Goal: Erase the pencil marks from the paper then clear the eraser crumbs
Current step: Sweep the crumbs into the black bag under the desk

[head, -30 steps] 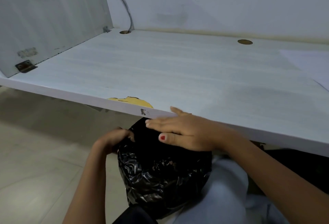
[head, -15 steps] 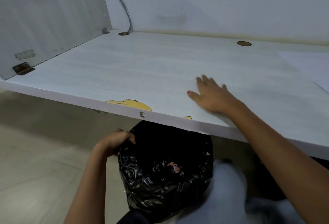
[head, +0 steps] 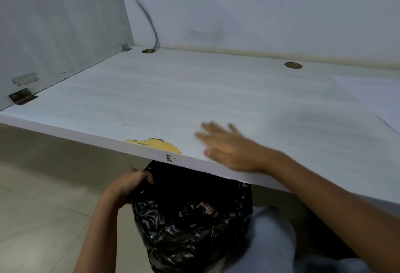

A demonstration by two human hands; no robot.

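View from the head, looking down at a white desk [head: 194, 99] and the floor [head: 43, 197] in front of it. At nine o'clock a grey side panel [head: 60, 23] stands along the desk's left edge, with a small metal bracket [head: 22, 97] at its foot. Nearer eleven o'clock a thin cable [head: 149, 19] runs down the back wall into a round hole [head: 148, 51] in the desk top. On the desk's front edge, just left of centre, a chip [head: 155, 143] shows yellow board beneath the white surface. At seven o'clock the left hand [head: 132, 182] curls its fingers round the rim of a black bag [head: 192, 225], holding its mouth wide under the desk's front edge. The bag's mouth sits at about seven o'clock from the right hand [head: 229, 147], below it and close. That hand is flat and open on or just above the desk top beside the front edge, fingers straight and spread towards ten o'clock; it is blurred, so contact cannot be told. A second round hole [head: 293, 65] lies near the back at one o'clock. The paper [head: 372, 97] lies flat on the desk at the far right, at two o'clock from the right hand and well apart from it.
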